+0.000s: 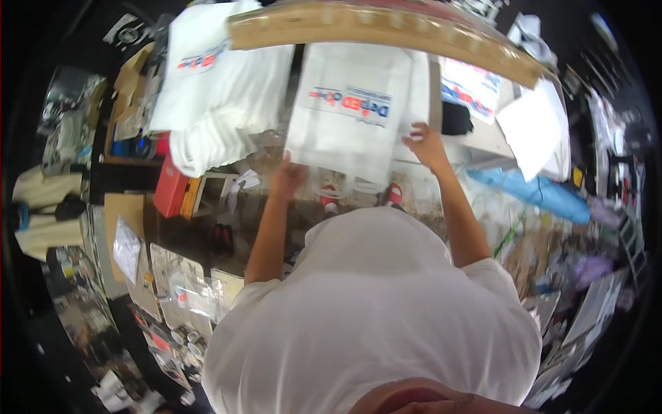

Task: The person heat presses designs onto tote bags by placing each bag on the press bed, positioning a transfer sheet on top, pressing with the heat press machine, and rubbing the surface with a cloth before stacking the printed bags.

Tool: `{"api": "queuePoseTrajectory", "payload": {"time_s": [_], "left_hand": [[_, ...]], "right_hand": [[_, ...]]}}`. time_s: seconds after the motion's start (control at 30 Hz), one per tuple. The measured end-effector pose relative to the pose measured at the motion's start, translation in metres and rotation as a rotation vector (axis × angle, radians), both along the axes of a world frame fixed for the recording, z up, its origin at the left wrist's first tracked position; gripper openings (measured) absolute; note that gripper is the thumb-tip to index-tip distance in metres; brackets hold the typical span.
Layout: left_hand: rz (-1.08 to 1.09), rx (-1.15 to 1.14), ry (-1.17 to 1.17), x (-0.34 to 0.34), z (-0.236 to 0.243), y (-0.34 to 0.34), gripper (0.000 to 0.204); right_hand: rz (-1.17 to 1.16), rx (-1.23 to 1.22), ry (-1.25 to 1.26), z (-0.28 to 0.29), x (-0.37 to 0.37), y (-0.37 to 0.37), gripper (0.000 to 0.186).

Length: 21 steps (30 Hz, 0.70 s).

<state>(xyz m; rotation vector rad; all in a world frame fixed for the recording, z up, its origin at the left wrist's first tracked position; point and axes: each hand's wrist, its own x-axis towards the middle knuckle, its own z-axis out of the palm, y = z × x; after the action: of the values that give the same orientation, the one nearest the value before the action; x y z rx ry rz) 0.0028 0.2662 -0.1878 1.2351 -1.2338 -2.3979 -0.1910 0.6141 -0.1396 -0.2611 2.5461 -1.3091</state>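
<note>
A flat white bag point(345, 141) with blue and red print lies in front of me, its handle loops hanging toward me. My left hand point(288, 178), blurred by motion, pinches the bag's near left edge. Just off the bag's right side is my right hand point(427, 148), its fingers bent but apart and nothing seen between them. More white material point(420, 90) shows beneath and beyond the bag's right edge. To the left, a thick overlapping pile of similar white bags point(241, 90) sags over the table's near edge.
A long cardboard-brown beam point(372, 27) crosses above the work surface. On the right are a printed sheet point(476, 86), a black cloth-like item point(456, 119) and white sheets point(531, 127). A red box point(170, 188) stands below the pile; a blue plastic bundle point(534, 194) lies right.
</note>
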Motion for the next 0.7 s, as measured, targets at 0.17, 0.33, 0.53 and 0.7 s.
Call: {"api": "queuePoseTrajectory", "payload": {"time_s": [0.17,0.33,0.53,0.7], "left_hand": [[-0.181,-0.113,0.143,-0.004,0.004,0.012,0.027],[-0.219,-0.705,0.203,-0.036,0.112,0.009,0.024],[-0.523,-1.384,0.165,-0.074,0.232,-0.059,0.019],[-0.557,-1.548,0.121,-0.119,0.3,-0.152,0.02]], "right_hand": [[-0.101,-0.179,-0.295,-0.004,0.015,-0.044,0.061],[-0.046,-0.493,-0.629,-0.013,0.016,-0.07,0.042],[0.07,-0.937,-1.074,-0.013,0.041,-0.159,0.038],[0.098,-1.058,-1.024,0.017,0.045,-0.255,0.041]]}}
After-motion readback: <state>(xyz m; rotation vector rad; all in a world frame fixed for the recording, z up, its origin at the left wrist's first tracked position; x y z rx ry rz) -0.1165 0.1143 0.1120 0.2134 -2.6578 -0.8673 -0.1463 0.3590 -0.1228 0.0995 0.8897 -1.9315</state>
